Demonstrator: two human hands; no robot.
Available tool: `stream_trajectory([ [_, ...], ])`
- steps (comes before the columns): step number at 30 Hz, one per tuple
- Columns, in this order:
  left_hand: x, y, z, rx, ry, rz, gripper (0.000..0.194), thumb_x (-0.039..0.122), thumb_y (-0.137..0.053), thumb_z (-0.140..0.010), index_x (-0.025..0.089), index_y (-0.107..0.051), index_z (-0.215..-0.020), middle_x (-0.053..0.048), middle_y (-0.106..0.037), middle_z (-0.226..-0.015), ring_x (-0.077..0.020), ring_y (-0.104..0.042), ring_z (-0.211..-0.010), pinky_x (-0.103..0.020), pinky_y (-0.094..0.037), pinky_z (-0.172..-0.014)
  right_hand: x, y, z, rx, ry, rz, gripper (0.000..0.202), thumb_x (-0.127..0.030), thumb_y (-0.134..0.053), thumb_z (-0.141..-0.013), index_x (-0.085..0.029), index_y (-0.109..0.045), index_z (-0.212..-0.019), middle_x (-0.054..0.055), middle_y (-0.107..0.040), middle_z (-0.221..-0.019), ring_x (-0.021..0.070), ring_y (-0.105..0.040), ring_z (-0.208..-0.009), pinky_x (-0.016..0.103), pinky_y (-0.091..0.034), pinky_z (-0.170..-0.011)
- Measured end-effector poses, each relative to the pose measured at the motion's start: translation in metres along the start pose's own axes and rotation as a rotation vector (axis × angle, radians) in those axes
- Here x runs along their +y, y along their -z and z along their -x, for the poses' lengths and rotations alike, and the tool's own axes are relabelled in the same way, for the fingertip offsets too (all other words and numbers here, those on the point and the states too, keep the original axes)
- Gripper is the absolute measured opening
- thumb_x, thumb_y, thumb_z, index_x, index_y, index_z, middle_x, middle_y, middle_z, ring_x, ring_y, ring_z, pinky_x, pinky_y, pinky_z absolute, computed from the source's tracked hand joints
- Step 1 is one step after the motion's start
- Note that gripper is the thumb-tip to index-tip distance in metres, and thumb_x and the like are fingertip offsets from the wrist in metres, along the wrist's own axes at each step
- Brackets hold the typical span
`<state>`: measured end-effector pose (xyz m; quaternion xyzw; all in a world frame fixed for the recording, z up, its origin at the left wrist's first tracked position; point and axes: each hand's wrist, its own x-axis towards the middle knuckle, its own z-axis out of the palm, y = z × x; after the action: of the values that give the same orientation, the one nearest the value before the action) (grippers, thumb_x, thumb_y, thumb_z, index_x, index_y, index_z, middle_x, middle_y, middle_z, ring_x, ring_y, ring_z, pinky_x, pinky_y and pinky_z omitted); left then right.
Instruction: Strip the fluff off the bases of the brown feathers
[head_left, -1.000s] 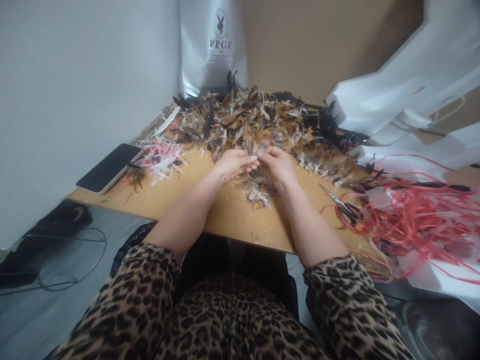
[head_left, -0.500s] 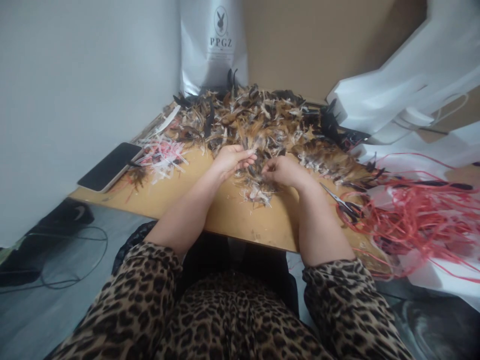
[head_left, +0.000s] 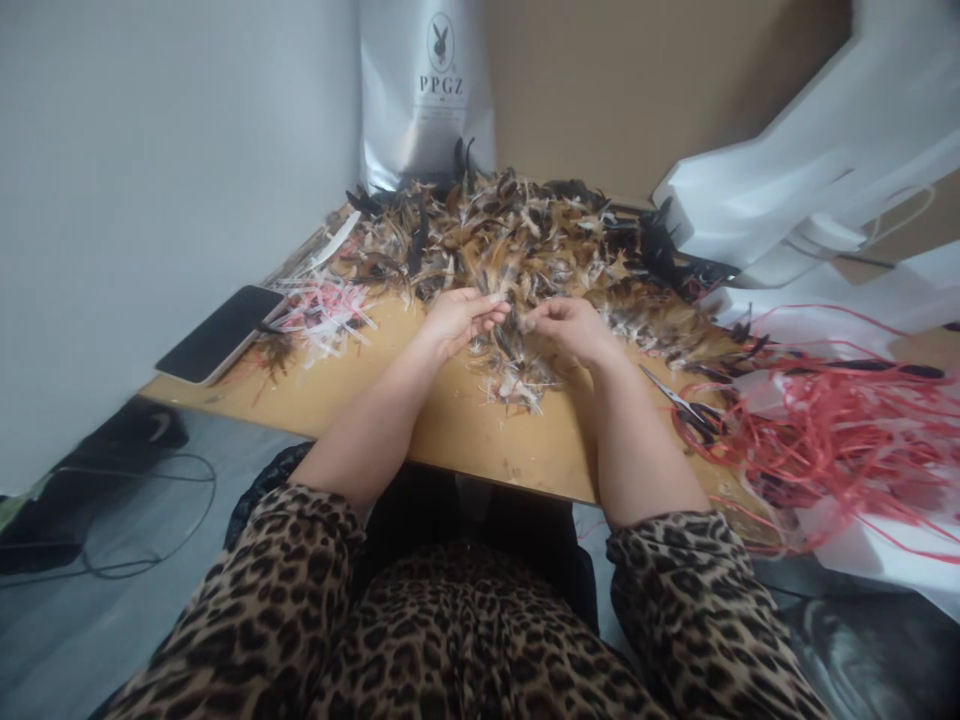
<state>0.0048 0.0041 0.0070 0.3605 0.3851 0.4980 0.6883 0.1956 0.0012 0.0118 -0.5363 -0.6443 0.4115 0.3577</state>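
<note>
My left hand (head_left: 469, 318) is closed in a pinch, thumb pressed on the fingers. Brown feathers (head_left: 495, 268) stand up just above its fingertips and seem to be held there. My right hand (head_left: 568, 328) is also pinched, close to the left one; what lies between its fingertips is too small to make out. A small heap of pale, fluffy feathers (head_left: 517, 385) lies on the table below both hands. Beyond them spreads a large pile of brown, black and whitish feathers (head_left: 540, 225).
Scissors (head_left: 679, 398) lie right of my right forearm, beside a tangle of red strings (head_left: 847, 440). At the left are a phone (head_left: 221, 335) and pink-and-white strips (head_left: 326, 312) on the wooden table (head_left: 390, 400). A silver bag (head_left: 427, 130) stands behind the pile.
My right hand has moved up slightly, nearer the left fingertips. My left hand has barely shifted.
</note>
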Motion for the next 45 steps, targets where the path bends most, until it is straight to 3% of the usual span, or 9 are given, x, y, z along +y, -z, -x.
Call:
stream_trajectory([
  [4, -0.001, -0.002, 0.001, -0.017, 0.028, 0.038, 0.008, 0.011, -0.068, -0.077, 0.007, -0.063, -0.073, -0.007, -0.07, -0.071, -0.0043, -0.062, -0.055, -0.012, -0.047, -0.052, -0.002, -0.012, -0.005, 0.119, -0.062, -0.591, 0.028, -0.035, -0.078, -0.055, -0.018, -0.061, -0.07, -0.005, -0.054, -0.055, 0.0059, -0.043, -0.049, 0.02, -0.033, -0.047],
  [8, -0.006, -0.003, 0.001, -0.058, 0.054, 0.052, 0.005, 0.01, -0.067, -0.078, 0.006, -0.064, -0.076, -0.007, -0.071, -0.072, -0.0045, -0.063, -0.056, -0.012, -0.048, -0.052, -0.01, -0.031, -0.003, 0.066, -0.096, -0.794, 0.034, -0.035, -0.081, -0.051, -0.019, -0.059, -0.072, -0.005, -0.055, -0.058, 0.0054, -0.045, -0.052, 0.018, -0.035, -0.047],
  [19, -0.007, -0.007, 0.001, -0.065, 0.093, 0.086, 0.011, 0.005, -0.06, -0.082, 0.006, -0.064, -0.072, -0.006, -0.068, -0.065, -0.0034, -0.061, -0.053, -0.012, -0.046, -0.053, -0.004, -0.056, -0.004, 0.148, -0.062, -0.779, 0.038, -0.039, -0.081, -0.054, -0.02, -0.059, -0.078, -0.005, -0.06, -0.061, 0.0068, -0.054, -0.055, 0.022, -0.046, -0.058],
  [25, -0.007, -0.007, 0.003, -0.052, 0.013, -0.059, 0.007, 0.009, -0.064, -0.079, 0.005, -0.064, -0.073, -0.005, -0.068, -0.065, -0.0043, -0.06, -0.052, -0.014, -0.046, -0.053, 0.002, -0.055, -0.006, 0.234, -0.033, -0.659, 0.038, -0.044, -0.079, -0.056, -0.019, -0.06, -0.076, -0.004, -0.061, -0.063, 0.0077, -0.055, -0.055, 0.022, -0.047, -0.057],
  [29, -0.008, -0.006, 0.003, -0.05, -0.016, -0.177, 0.009, 0.013, -0.068, -0.077, 0.006, -0.065, -0.073, -0.006, -0.069, -0.066, -0.0048, -0.06, -0.051, -0.015, -0.047, -0.054, 0.0, -0.054, -0.005, 0.263, 0.012, -0.684, 0.035, -0.04, -0.082, -0.054, -0.018, -0.057, -0.066, -0.005, -0.058, -0.058, 0.0067, -0.053, -0.052, 0.021, -0.045, -0.053],
  [39, -0.011, -0.004, 0.0, -0.059, -0.024, -0.143, 0.009, 0.012, -0.067, -0.078, 0.007, -0.064, -0.071, -0.007, -0.07, -0.069, -0.0056, -0.063, -0.055, -0.015, -0.048, -0.056, -0.002, -0.058, -0.006, 0.225, -0.091, -0.831, 0.036, -0.035, -0.082, -0.052, -0.02, -0.054, -0.068, -0.006, -0.058, -0.057, 0.0075, -0.055, -0.054, 0.021, -0.048, -0.054],
  [45, -0.005, -0.003, 0.0, -0.041, -0.065, -0.16, 0.011, 0.012, -0.067, -0.078, 0.007, -0.063, -0.069, -0.006, -0.068, -0.065, -0.0048, -0.06, -0.051, -0.014, -0.046, -0.051, 0.0, -0.051, -0.007, 0.227, -0.015, -0.637, 0.031, -0.041, -0.077, -0.058, -0.019, -0.061, -0.072, -0.004, -0.061, -0.063, 0.0091, -0.055, -0.058, 0.023, -0.047, -0.058],
])
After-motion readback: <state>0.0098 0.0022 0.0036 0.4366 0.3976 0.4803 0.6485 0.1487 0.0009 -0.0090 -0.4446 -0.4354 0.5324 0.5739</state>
